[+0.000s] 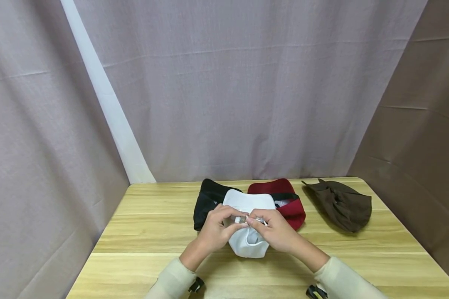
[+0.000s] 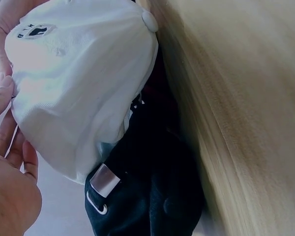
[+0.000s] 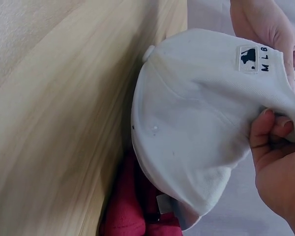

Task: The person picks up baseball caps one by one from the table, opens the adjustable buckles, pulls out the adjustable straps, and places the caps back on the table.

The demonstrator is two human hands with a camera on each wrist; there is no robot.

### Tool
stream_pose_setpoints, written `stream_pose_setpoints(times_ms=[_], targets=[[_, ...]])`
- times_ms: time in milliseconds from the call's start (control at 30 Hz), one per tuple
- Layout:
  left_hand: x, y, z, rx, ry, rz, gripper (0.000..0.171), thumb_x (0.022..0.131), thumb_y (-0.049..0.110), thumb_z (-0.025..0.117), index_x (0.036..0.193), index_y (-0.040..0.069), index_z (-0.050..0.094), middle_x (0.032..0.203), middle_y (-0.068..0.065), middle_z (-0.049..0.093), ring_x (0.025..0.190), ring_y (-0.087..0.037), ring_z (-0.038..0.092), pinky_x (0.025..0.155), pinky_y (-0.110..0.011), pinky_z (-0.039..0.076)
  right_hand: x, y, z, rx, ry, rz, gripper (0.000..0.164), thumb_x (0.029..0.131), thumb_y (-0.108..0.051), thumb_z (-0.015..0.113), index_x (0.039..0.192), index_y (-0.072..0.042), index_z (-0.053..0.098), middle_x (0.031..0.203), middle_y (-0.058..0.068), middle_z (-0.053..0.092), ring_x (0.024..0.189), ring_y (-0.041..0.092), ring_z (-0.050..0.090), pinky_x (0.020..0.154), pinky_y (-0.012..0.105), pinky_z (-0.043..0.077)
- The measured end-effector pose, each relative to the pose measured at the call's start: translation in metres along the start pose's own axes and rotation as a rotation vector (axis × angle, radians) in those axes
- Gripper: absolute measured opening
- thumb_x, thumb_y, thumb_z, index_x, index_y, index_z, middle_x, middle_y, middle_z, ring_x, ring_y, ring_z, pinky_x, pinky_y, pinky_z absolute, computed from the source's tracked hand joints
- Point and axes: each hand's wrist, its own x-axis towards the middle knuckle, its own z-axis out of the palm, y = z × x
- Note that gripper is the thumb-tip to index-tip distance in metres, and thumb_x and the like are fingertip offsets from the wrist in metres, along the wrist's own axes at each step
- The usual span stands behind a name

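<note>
A white cap (image 1: 248, 200) lies crown toward me, its brim pointing to the far side of the table. My left hand (image 1: 218, 228) pinches the cap's back strap between thumb and index finger. From the other side my right hand (image 1: 278, 231) pinches the strap too, thumb tip close to the left fingertips. A small metal buckle (image 1: 243, 220) shows between the hands. In the right wrist view the white cap (image 3: 196, 118) carries a dark embroidered logo (image 3: 248, 58) near its back edge, and fingers curl over its opening.
Behind the white cap sit a black cap (image 1: 203, 207) at left and a red cap (image 1: 294, 212) at right, both partly covered. A brown cap (image 1: 340, 205) lies farther right on the wooden table (image 1: 146, 220). Curtains (image 1: 247, 104) hang behind the table.
</note>
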Motion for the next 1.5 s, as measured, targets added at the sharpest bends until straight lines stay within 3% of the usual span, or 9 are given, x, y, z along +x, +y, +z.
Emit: stream_pose_setpoints(times_ms=[333,900,1133,1333,1500], targets=[[0.0007,0.0003,-0.0017,-0.01,-0.01,0.001,0.022,0.085,0.028,0.078,0.106,0.022,0.074,0.101,0.007,0.076,0.085,-0.012,0.064,0.068,-0.032,0.048,-0.003,-0.0006,-0.0049,-0.008,-0.025,0.005,0.021,0.102,-0.029,0.055,0.088,-0.026,0.07,0.089,-0.012,0.071,0.089,0.012,0.064,0.08,0.024,0.048],[0.0028,-0.0006,-0.0033,-0.043,0.008,-0.015,0.021,0.085,0.029,0.078,0.104,0.022,0.075,0.099,0.008,0.076,0.078,-0.011,0.061,0.065,-0.031,0.046,-0.0062,0.0026,-0.0084,-0.019,-0.019,-0.018,0.019,0.103,-0.025,0.055,0.105,-0.034,0.071,0.107,-0.016,0.072,0.104,0.006,0.065,0.091,0.027,0.052],[0.0013,0.0024,-0.0046,-0.041,0.005,-0.022,0.022,0.084,0.027,0.079,0.105,0.022,0.075,0.1,0.007,0.077,0.082,-0.012,0.064,0.067,-0.032,0.047,-0.0059,0.0009,-0.0062,0.002,-0.013,0.005,0.013,0.1,-0.031,0.059,0.099,-0.033,0.072,0.099,-0.013,0.073,0.092,0.005,0.062,0.08,0.024,0.05],[0.0005,0.0037,-0.005,-0.04,0.005,-0.017,0.024,0.082,0.026,0.08,0.105,0.022,0.075,0.101,0.007,0.077,0.084,-0.015,0.063,0.067,-0.033,0.048,-0.0041,-0.0015,-0.0048,0.006,-0.006,0.035,0.014,0.098,-0.034,0.062,0.089,-0.028,0.071,0.086,0.002,0.071,0.077,0.005,0.055,0.066,0.023,0.047],[0.0005,0.0032,-0.004,-0.023,0.003,-0.001,0.024,0.082,0.025,0.081,0.105,0.021,0.075,0.099,0.007,0.077,0.084,-0.013,0.064,0.069,-0.034,0.048,-0.004,-0.0031,-0.0037,0.013,0.004,0.056,0.018,0.096,-0.036,0.064,0.084,-0.024,0.068,0.082,-0.004,0.068,0.079,0.006,0.056,0.068,0.023,0.046]])
